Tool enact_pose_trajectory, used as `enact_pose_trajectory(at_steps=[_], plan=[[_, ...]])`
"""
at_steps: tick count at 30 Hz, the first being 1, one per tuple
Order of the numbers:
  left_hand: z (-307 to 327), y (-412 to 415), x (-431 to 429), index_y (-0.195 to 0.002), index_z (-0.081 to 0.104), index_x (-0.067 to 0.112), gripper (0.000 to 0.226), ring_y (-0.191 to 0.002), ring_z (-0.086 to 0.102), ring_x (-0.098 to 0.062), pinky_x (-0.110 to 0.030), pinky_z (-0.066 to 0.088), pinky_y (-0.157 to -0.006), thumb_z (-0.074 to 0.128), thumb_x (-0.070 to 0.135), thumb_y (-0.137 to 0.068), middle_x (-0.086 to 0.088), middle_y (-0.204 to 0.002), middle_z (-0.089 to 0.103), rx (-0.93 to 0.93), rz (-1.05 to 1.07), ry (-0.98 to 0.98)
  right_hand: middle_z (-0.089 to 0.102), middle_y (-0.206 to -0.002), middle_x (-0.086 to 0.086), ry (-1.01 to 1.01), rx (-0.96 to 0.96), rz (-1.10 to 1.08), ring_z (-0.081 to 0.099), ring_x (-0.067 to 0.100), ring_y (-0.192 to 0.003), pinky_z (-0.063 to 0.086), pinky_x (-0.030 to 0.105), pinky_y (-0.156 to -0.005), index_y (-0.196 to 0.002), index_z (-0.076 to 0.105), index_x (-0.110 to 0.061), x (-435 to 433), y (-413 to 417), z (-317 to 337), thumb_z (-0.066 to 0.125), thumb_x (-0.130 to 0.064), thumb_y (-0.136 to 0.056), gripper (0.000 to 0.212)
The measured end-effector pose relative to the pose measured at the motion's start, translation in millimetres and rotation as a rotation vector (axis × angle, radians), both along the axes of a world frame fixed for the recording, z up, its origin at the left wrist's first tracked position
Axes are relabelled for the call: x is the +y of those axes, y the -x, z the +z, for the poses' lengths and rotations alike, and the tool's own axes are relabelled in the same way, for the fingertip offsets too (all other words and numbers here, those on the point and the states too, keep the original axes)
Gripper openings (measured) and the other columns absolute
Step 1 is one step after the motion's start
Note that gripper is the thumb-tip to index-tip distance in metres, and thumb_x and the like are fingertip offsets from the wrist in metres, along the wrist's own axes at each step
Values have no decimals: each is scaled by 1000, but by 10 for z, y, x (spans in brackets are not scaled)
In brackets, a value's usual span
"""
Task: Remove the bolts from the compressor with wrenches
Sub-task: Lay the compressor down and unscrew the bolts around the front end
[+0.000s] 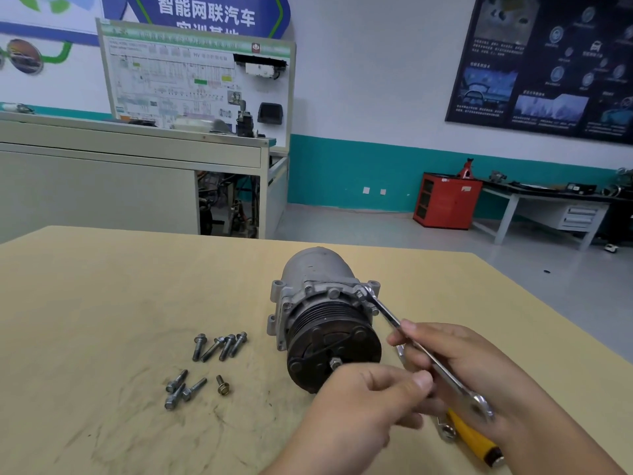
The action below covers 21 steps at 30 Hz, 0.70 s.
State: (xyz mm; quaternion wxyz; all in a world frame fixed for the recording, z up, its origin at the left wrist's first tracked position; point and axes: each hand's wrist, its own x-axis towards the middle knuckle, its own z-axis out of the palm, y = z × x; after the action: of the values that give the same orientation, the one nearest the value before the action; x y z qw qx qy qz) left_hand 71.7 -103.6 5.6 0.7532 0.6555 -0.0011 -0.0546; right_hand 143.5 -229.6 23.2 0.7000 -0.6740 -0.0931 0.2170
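Here, the right hand (466,361) reaches in from the lower right, its fingers curled round the shaft of a long silver steel wrench (388,313); the wrench's far end sits at a bolt head on the upper right of the flange of the grey cylindrical metal compressor (318,303); its near open end juts out past the heel of the hand. The left hand (366,406) comes up from the bottom edge, just in front of the compressor's black ribbed pulley (329,341); its fingers are curled and the thumb lies out toward the wrench shaft, but whether it pinches anything cannot be told.

The compressor lies on its side on the pale tan wooden table (102,303), right of the middle, pulley toward the camera; loose grey steel bolts (219,346) lie in two clusters to its left, well apart from both hands; a yellow-handled tool (474,438) lies beneath the right wrist.

The table's right edge slants close past the right forearm; the far edge runs just behind the compressor; the widest run of tabletop lies to the left, beyond the bolts.
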Motion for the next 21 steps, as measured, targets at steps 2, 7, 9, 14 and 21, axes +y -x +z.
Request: enact_pose_trajectory(at_steps=[2, 7, 9, 14, 21], plan=[[46, -46, 99, -71, 72, 22, 16, -59, 56, 2, -8, 40, -54, 66, 24, -85, 7, -79, 75, -136, 102, -140, 42, -49, 3, 3, -52, -39, 35, 17, -51, 30, 30, -55, -69, 71, -7, -32, -19, -14, 65, -33, -64, 27], [143, -153, 283, -71, 72, 20, 16, -51, 54, 2, -9, 39, -49, 67, 31, -82, 9, -68, 71, -265, 311, -361, 46, -48, 5, 26, -53, -44, 31, 10, -37, 26, 17, -35, -58, 67, -12, 20, 85, -57, 67, -32, -61, 19], [135, -165, 266, -70, 72, 20, 19, -47, 52, 3, -8, 38, -45, 65, 32, -83, 8, -67, 71, -244, 293, -379, 46, -45, 7, 3, -48, -76, 30, 10, -33, 24, 16, -32, -59, 64, -8, 60, 132, -93, 69, -22, -69, 18], [78, -234, 191, -54, 67, 21, 37, -39, 45, -5, -13, 36, -42, 59, 40, -85, 2, -52, 63, -163, 229, -386, 52, -43, 12, 77, -132, -118, 35, 16, -31, 27, 18, -34, -62, 56, -3, 116, 178, -146, 60, -16, -87, 28], [58, -332, 103, -49, 41, 12, 42, -39, 16, -13, -21, 13, -40, 64, 25, -83, 6, -40, 22, -66, 263, -279, 55, -44, 9, 186, -272, -134, 36, 15, -35, 27, 16, -37, -56, 59, -7, 123, 232, -155, 59, -19, -84, 30]])
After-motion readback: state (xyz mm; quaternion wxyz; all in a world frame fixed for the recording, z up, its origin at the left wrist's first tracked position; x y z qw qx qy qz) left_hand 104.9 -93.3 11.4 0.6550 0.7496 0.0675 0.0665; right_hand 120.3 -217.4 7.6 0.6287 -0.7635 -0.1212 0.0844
